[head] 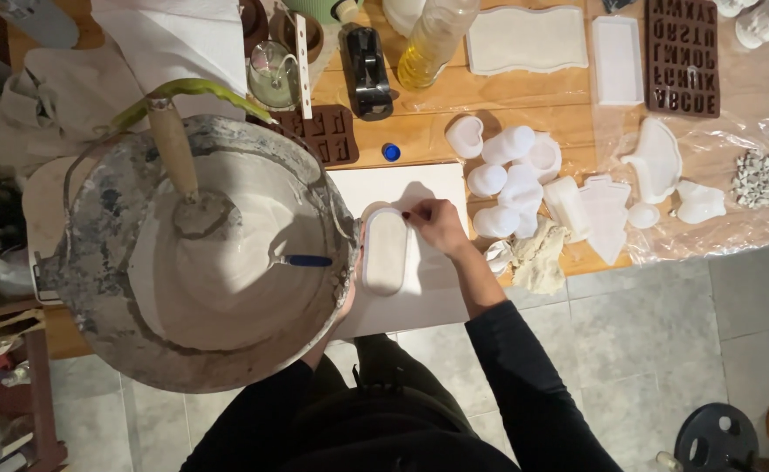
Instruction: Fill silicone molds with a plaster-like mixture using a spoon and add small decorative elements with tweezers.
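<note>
Your right hand (437, 225) steadies the oval mold (384, 252), fingers curled on its rim; your left hand, hidden, tilts the bucket (201, 253) for pouring.

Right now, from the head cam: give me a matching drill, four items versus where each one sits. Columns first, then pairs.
Items:
1. oval mould
2. trowel
3. blue cap
4. brown letter mould

Places:
A. in the bucket of wet mix
B. under the right hand, on the white board
C. far right of the table
D. on bare wood above the board

Pairs: 1-B, 2-A, 3-D, 4-C
</note>
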